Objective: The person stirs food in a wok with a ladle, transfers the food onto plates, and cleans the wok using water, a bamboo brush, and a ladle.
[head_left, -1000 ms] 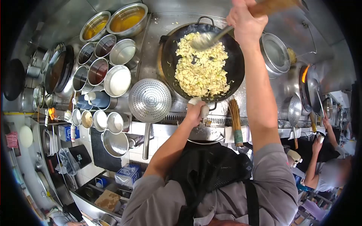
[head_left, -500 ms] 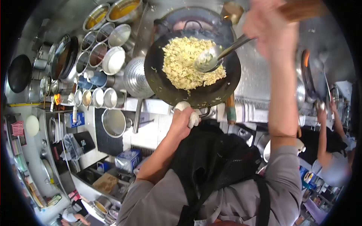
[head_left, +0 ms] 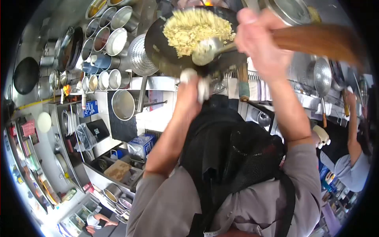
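A dark wok (head_left: pixel 157 53), blurred by motion, holds yellow fried rice with egg (head_left: pixel 197 33). My left hand (head_left: pixel 188 94) is closed at the wok's near rim, gripping its handle through a folded white cloth (head_left: pixel 203 90). The handle itself is mostly hidden. In my right hand (head_left: pixel 262 47) is a ladle (head_left: pixel 205 52), its wooden handle (head_left: pixel 316 42) sticking out to the right. The ladle's bowl lies at the near edge of the rice, inside the wok.
A perforated strainer (head_left: pixel 141 55) rests left of the wok, beside several metal pots (head_left: pixel 117 41). A bamboo brush (head_left: pixel 243 85) lies right of my left hand. Flame (head_left: pixel 208 3) shows behind the wok. A co-worker (head_left: pixel 351 158) stands at the right; another person (head_left: pixel 98 221) is lower left.
The wok has tilted and shifted up in view, and the rice has slid toward its far side. My right hand and the ladle have moved lower and nearer.
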The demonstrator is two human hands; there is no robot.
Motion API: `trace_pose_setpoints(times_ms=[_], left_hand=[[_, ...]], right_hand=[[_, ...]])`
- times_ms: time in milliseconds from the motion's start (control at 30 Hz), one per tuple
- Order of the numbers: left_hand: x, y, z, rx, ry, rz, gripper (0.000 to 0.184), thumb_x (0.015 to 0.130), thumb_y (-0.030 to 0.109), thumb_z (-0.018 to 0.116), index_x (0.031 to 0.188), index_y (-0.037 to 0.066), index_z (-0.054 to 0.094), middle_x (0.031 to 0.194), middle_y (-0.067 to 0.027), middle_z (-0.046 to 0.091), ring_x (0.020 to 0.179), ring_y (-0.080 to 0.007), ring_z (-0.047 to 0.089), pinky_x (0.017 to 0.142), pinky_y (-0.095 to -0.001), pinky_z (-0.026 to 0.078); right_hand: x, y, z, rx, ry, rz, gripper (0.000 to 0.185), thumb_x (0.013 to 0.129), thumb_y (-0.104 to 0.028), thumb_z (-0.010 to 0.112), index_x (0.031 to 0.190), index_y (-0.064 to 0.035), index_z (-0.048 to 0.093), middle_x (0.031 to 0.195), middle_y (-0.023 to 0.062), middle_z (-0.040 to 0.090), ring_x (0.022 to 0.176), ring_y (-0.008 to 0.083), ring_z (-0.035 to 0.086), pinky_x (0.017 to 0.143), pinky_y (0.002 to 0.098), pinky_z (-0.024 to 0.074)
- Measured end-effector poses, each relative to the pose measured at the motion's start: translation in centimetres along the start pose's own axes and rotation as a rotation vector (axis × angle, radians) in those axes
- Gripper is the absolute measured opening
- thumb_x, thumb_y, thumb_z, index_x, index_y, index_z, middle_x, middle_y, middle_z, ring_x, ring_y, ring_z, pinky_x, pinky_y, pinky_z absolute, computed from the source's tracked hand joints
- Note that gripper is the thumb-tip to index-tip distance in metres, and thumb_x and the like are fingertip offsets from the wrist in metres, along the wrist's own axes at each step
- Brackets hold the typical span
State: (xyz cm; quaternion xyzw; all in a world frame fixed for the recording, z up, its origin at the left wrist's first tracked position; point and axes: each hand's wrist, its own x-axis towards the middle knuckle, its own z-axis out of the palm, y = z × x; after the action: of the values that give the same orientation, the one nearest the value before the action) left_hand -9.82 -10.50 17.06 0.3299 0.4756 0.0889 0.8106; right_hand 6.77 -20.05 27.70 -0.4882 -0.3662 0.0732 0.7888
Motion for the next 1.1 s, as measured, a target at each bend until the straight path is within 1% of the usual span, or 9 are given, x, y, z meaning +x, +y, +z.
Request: trace_pose_setpoints(times_ms=[100,233,300,467,800,933,1000,1067,1100], left_hand=[[5.6,-1.8,0.2,0.531,-0.081,0.451,0.018,0.103,0.018,0.055,0.11,0.002,0.058,0.096,-0.0124,0.069,0.08,-0.0236,0.068,0.063,-0.0388,0.056],[10.5,-11.2,-5.9,0.072,-0.119,0.415,0.029,0.108,0.022,0.055,0.131,0.004,0.053,0.11,-0.012,0.071,0.089,-0.0201,0.069,0.071,-0.0356,0.058],[9.7,-9.6,-3.8,0.098,-0.139,0.622,0.033,0.106,0.021,0.057,0.132,0.001,0.052,0.11,-0.0148,0.071,0.087,-0.021,0.07,0.067,-0.0356,0.058],[20.6,-1.2,0.8,0.023,-0.051,0.095,0.019,0.099,0.007,0.054,0.117,0.001,0.056,0.099,-0.0142,0.067,0.081,-0.0256,0.068,0.064,-0.0377,0.057],[24.3,-2.8,0.0,0.036,-0.058,0.148,0.033,0.096,-0.001,0.055,0.127,0.003,0.046,0.113,-0.0144,0.061,0.09,-0.0229,0.068,0.064,-0.0366,0.058],[19.7,1.1,-1.3,0.052,-0.251,-0.034,0.042,0.098,0.01,0.062,0.135,0.007,0.042,0.119,-0.0126,0.061,0.097,-0.0248,0.068,0.07,-0.0411,0.065],[18.8,1.5,-1.4,0.057,-0.187,-0.043,0.038,0.099,0.013,0.062,0.132,0.005,0.047,0.117,-0.0126,0.062,0.1,-0.0265,0.068,0.072,-0.045,0.066],[21.1,0.1,-1.8,-0.017,-0.266,-0.087,0.031,0.099,0.013,0.062,0.126,0.002,0.052,0.116,-0.014,0.063,0.101,-0.0274,0.069,0.074,-0.0474,0.066],[22.1,-0.2,-1.8,-0.02,-0.298,-0.084,0.026,0.098,0.009,0.06,0.121,-0.002,0.055,0.114,-0.0151,0.063,0.098,-0.0292,0.07,0.077,-0.0474,0.064]], right_hand=[[1.7,9.8,-1.0,-0.062,0.077,0.035,0.039,0.101,-0.008,0.065,0.07,-0.0113,0.041,0.057,-0.0031,0.041,0.049,0.007,0.035,0.046,0.0274,0.0292],[8.7,2.6,-0.9,-0.297,0.346,0.08,0.034,0.1,-0.011,0.067,0.072,-0.0117,0.048,0.064,-0.0009,0.055,0.048,0.0085,0.048,0.045,0.0244,0.0401],[12.7,-1.6,-2.4,0.332,0.078,-0.148,0.035,0.099,-0.011,0.067,0.07,-0.0133,0.048,0.072,0.0,0.057,0.046,0.0106,0.047,0.046,0.0246,0.0406],[14.7,-5.1,-3.5,0.045,0.159,-0.123,0.032,0.101,-0.011,0.065,0.074,-0.0116,0.047,0.07,0.0012,0.056,0.053,0.0118,0.05,0.053,0.028,0.0446],[4.5,18.4,-1.1,-0.242,0.111,-0.032,0.033,0.106,-0.015,0.06,0.079,-0.0071,0.043,0.068,0.0036,0.052,0.071,0.0137,0.058,0.07,0.0314,0.0517],[3.1,12.8,1.0,-0.691,-0.182,0.048,0.016,0.095,-0.014,0.075,0.099,-0.0041,0.064,0.104,0.0104,0.062,0.091,0.02,0.062,0.081,0.032,0.0524],[0.7,10.8,-2.2,-0.876,-0.446,0.122,0.035,0.097,-0.015,0.071,0.131,-0.0114,0.064,0.122,0.0133,0.059,0.111,0.0274,0.063,0.091,0.0384,0.055],[-1.1,7.8,-1.5,0.192,0.094,0.928,0.037,0.103,-0.017,0.061,0.14,-0.0094,0.057,0.115,0.013,0.061,0.095,0.024,0.068,0.08,0.0339,0.0595],[-2.1,7.5,-2.1,0.177,0.087,0.918,0.037,0.103,-0.017,0.061,0.14,-0.0094,0.057,0.115,0.013,0.061,0.095,0.024,0.068,0.08,0.0339,0.0595]])
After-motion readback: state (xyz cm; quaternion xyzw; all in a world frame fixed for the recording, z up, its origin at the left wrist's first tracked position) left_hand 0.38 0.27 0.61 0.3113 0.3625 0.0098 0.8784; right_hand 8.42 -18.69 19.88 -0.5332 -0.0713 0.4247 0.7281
